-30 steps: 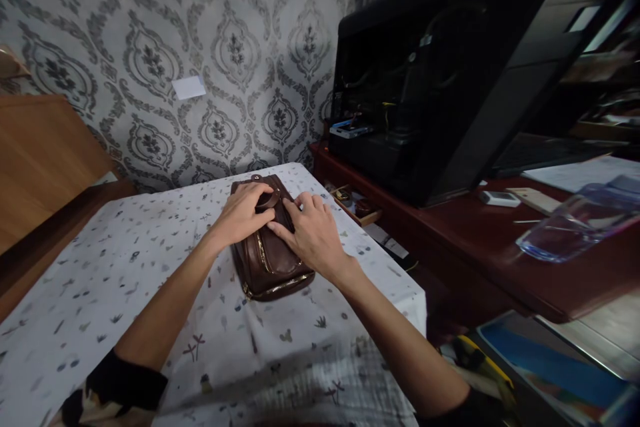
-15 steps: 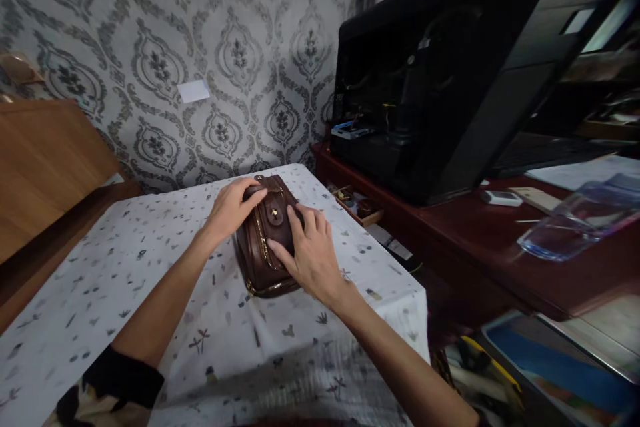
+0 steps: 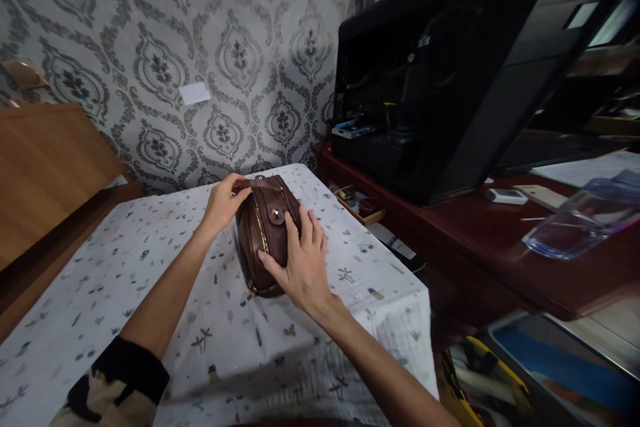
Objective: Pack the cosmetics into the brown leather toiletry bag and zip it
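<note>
A brown leather bag [image 3: 250,240] with gold zips and a round gold stud lies on a white patterned cloth [image 3: 165,260]. At its far left end my left hand [image 3: 225,201] pinches a brown strap [image 3: 257,183] between thumb and fingers. My right hand [image 3: 304,263] rests on the near right part of the bag, fingers spread over its right side and thumb on its top near the zip.
Right of the cloth stands a dark red desk [image 3: 450,230] with a large open black case [image 3: 430,93], a clear plastic container [image 3: 575,223] and a small white device [image 3: 506,196]. An open drawer [image 3: 373,217] juts out below. Wooden furniture [image 3: 50,167] stands at left.
My left hand has moved slightly left and raised the strap from the bag's top. My right hand has shifted a little left, its fingers more upright.
</note>
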Available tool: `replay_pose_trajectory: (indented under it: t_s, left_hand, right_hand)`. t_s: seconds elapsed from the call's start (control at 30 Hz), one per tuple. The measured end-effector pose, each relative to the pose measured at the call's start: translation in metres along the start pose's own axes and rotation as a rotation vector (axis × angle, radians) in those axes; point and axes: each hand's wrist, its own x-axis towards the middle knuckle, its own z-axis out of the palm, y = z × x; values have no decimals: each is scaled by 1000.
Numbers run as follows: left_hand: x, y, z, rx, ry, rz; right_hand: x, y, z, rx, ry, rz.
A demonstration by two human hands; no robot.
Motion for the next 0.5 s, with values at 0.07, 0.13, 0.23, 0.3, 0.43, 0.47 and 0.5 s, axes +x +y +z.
replay_pose_trajectory:
  t_s: [0.07, 0.13, 0.23, 0.3, 0.43, 0.47, 0.5]
  left_hand:
    - [1, -1, 0, 21, 4, 4]
    - [1, -1, 0, 45, 17, 3]
    - [2, 1, 2, 74, 38, 1]
    - [1, 3, 3, 90, 49, 1]
    - [-5, 12, 3, 113, 47, 15]
    - [-8, 15, 2, 119, 39, 26]
    - [-11, 18, 1, 129, 26, 42]
  right_hand:
    - [0, -1, 1, 6, 5, 2]
    - [0, 0, 1, 8, 2, -1]
    - [0, 1, 1, 5, -6, -10]
    - [-1, 1, 1, -3, -7, -11]
    - [-1, 1, 1, -4, -24, -4]
    - [-1, 1, 1, -1, -27, -2]
    - [-1, 1, 1, 3, -28, 0]
